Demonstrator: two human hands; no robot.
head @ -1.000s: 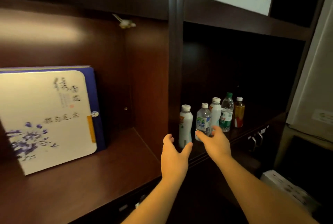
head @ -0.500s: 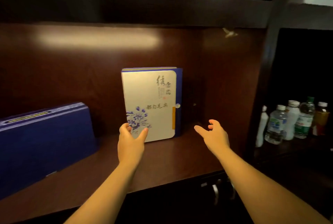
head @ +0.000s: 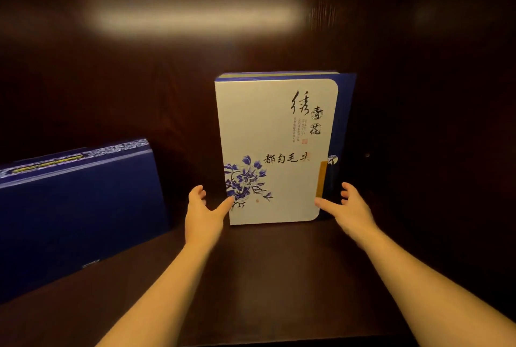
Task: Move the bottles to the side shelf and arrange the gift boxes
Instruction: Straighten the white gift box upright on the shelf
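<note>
Both hands, left hand (head: 202,211) and right hand (head: 352,208), having left the bottles, now flank the upright gift box (head: 275,151), fingers spread, grasp not yet closed.

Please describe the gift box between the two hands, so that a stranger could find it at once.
On the dark wooden shelf, it stands upright against the back wall, right of a plain dark blue box. Only this white gift box bears blue flowers and black calligraphy.
</note>
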